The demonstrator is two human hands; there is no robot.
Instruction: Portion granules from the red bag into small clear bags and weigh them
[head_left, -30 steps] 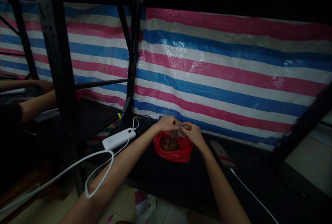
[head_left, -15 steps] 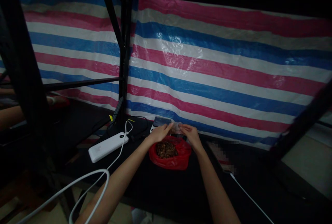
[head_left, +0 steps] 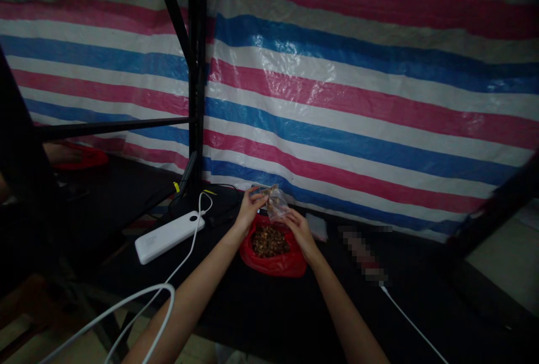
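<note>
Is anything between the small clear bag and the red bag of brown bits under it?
Nothing visible. The small clear bag, pinched by the left hand and right hand, hangs just above the open red bag; only air shows between.

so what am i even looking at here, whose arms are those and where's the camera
The camera sits on a person's head, looking forward and down, so the two bare arms are that person's own. The left hand and right hand together hold a small clear bag above an open red bag full of small brown pieces. Both rest over a dark table. To the left lies a white power bank with a white cable. Behind hangs a striped tarp. Far left, another person's hand shows.
</note>
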